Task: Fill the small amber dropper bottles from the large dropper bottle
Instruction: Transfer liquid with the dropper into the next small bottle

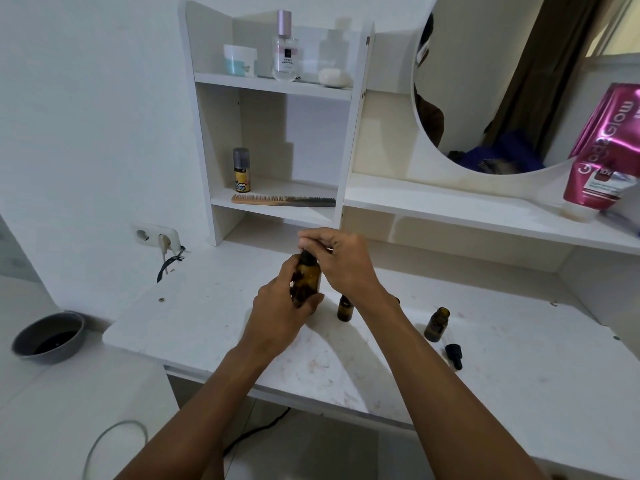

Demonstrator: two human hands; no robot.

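My left hand (282,306) is wrapped around the large amber dropper bottle (308,277), holding it upright just above the white vanity top (214,317). My right hand (341,256) pinches the bottle's black dropper cap (306,255) from above. A small amber bottle (345,307) stands on the top right below my right wrist, partly hidden by it. A second small amber bottle (437,323) stands open further right. Its black dropper cap (453,355) lies on the surface just in front of it.
A shelf unit behind holds a comb (282,200), a yellow spray can (241,169), a perfume bottle (285,50) and a jar (239,59). A round mirror (502,81) and a pink tube (602,154) are at the right. A grey bowl (48,337) sits on the floor at left.
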